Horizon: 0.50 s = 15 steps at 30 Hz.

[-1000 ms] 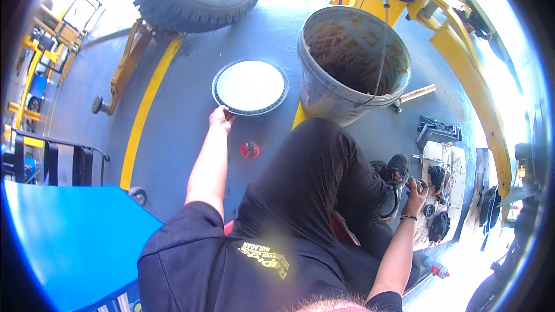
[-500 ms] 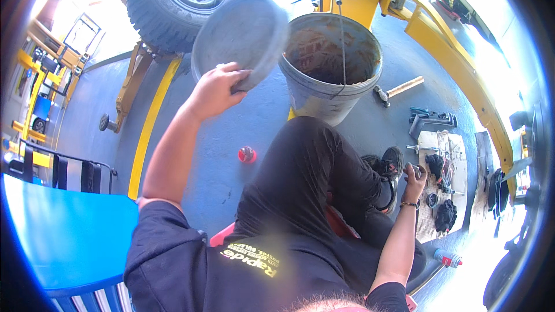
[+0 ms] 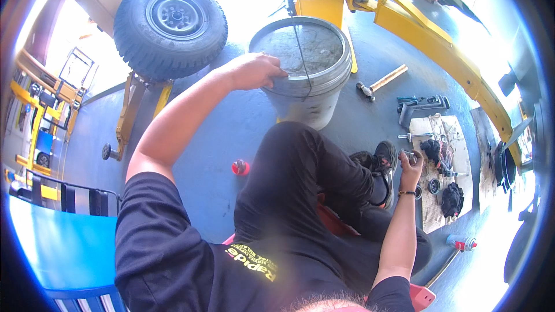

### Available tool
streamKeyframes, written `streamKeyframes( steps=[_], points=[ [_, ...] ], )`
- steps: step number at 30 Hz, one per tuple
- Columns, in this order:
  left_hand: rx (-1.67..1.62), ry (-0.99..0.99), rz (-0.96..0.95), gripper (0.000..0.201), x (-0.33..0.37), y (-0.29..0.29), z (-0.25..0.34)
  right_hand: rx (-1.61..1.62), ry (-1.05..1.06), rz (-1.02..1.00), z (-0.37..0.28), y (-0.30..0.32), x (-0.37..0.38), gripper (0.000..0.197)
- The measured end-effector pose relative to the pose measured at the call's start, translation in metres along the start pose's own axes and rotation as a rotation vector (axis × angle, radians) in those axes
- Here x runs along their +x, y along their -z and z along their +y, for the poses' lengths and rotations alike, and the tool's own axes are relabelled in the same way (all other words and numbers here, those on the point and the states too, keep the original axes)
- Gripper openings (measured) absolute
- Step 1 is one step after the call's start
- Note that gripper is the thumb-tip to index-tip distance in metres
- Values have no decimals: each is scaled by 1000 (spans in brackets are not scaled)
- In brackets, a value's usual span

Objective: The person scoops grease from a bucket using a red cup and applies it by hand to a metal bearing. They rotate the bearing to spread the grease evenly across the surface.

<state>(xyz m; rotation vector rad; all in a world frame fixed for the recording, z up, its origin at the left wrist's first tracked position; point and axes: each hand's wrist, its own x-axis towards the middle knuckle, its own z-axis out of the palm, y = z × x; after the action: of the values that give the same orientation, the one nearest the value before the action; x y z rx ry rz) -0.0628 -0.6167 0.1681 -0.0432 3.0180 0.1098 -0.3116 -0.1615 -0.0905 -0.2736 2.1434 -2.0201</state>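
Note:
A grey round lid [image 3: 315,46] lies over the mouth of the large grey bucket [image 3: 306,104], its top smudged with dark stains. My left hand [image 3: 258,71] is closed on the lid's near left edge, fingers curled at the bucket's rim. The thin wire bail stands up across the lid. Away to the right, beside my shoe, my right hand [image 3: 410,170] pinches a small metal part [image 3: 408,153], too small to name. Close to that hand is a light, stained sheet [image 3: 462,164] bearing a black ring-shaped part [image 3: 433,185], a black cloth [image 3: 452,199] and several tools.
A hammer [image 3: 388,78] and a dark clamp-like tool [image 3: 422,104] lie on the blue floor right of the bucket. A small red container [image 3: 240,167] stands left of my knee. A big tyre [image 3: 173,26], a yellow lift arm [image 3: 430,37] and a spray can [image 3: 461,242] surround the area.
My left hand has brought the lid rightward and down from beside the bucket onto its mouth, covering the brown-smeared inside. My right hand still holds the small part. The view has shifted slightly.

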Motion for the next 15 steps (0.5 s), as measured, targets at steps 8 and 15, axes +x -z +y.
streamKeyframes(
  steps=[8, 15],
  points=[
    [167, -75, 147, 66, 5, -31, 14, 57, -44, 24, -3, -4, 5, 50],
    [408, -74, 362, 76, 6, -82, 5, 32, -27, 25, -3, -3, 1, 53]
  ],
)
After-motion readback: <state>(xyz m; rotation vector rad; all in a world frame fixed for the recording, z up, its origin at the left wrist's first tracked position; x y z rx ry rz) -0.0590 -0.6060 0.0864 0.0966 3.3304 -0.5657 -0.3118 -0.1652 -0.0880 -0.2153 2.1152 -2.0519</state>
